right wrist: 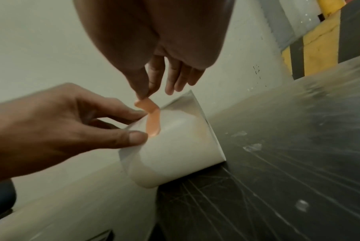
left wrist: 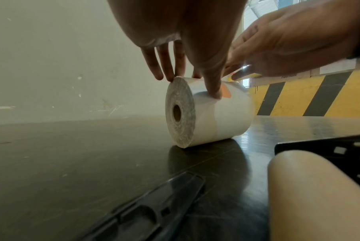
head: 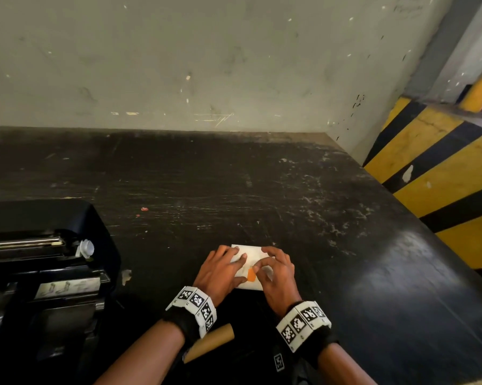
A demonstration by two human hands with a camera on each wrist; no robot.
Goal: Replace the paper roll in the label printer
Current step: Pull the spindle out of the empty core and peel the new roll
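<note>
Under both hands, right hand (right wrist: 154, 68) pinches orange tab (right wrist: 152, 114) on roll (right wrist: 174, 150).

The person has bare forearms with no sleeves on them. On each wrist there is a black band that looks soft and fuzzy. Around the left wristband (head: 191, 315) runs a ring of white square tiles, each printed with a black-and-white coded marker. The right wristband (head: 303, 326) carries the same ring of tiles. One small marker tag (head: 279, 362) hangs below the right wrist. The fingers carry no rings or gloves.
</note>
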